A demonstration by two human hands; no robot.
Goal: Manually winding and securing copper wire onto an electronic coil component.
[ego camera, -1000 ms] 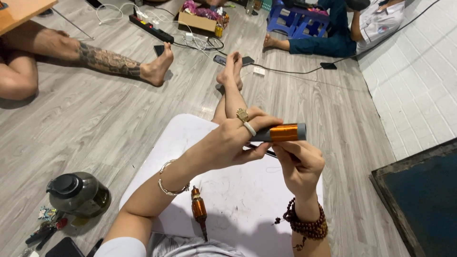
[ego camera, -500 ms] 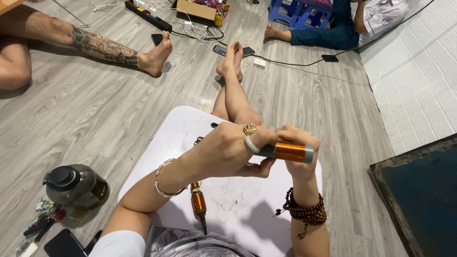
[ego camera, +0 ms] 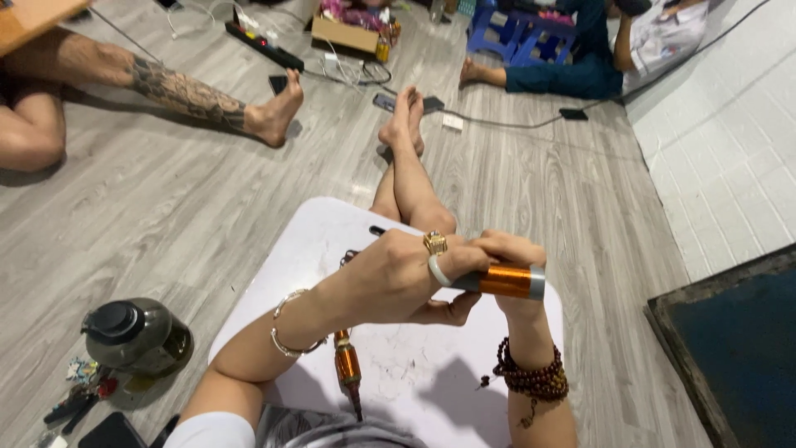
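Note:
My left hand, with a gold ring, a white ring and a thin silver bracelet, reaches across from the lower left and grips the dark end of a copper-orange cylindrical tool. My right hand, with a brown bead bracelet at the wrist, curls over the same tool from behind, its palm under my left fingers. Both hands hover above a white lap board. A second orange pen-like tool lies on the board under my left forearm. My bare legs stretch out past the board.
A dark lidded jar and small clutter sit at the lower left on the grey wood floor. Another person's tattooed leg lies far left, and a seated person in blue is at the back. A cardboard box, a power strip and a dark panel at right.
The tool and both hands have sunk lower toward the board. My right hand, earlier below the tool, now wraps over it. The view has tilted slightly.

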